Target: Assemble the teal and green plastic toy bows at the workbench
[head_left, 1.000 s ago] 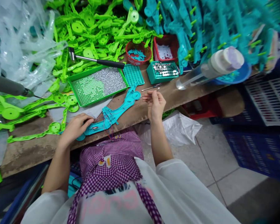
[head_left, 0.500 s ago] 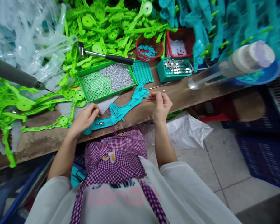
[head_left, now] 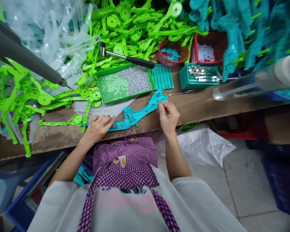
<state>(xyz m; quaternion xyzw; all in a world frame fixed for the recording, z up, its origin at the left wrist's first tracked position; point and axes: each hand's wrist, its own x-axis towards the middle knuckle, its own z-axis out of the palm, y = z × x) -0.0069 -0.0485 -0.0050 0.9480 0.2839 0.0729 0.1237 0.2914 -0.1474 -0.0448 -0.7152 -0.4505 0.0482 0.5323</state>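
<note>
A blue plastic housing half [head_left: 141, 112] lies along the bench's front edge, with thin red and dark wires [head_left: 127, 129] running over it and hanging off the edge. My left hand [head_left: 100, 127] rests over its left end, fingers together and bent around it; a small metal piece [head_left: 114, 126] shows in the housing beside the fingertips. At the round right end, my right hand [head_left: 169, 117] is closed in a pinch touching the housing. Whatever sits between those fingertips is too small to make out.
Behind the housing stand a green tray [head_left: 102, 98] of small screws, a teal box [head_left: 183, 80] of metal discs and two red baskets [head_left: 163, 59]. A hammer [head_left: 140, 62] lies across the tray's back. A hanging screwdriver [head_left: 50, 74] points down at left; green parts [head_left: 135, 22] pile behind.
The view has shifted, so the bench appears further right. My right hand has come down and left onto the housing's round end. My left hand's fingers have flattened over the left end.
</note>
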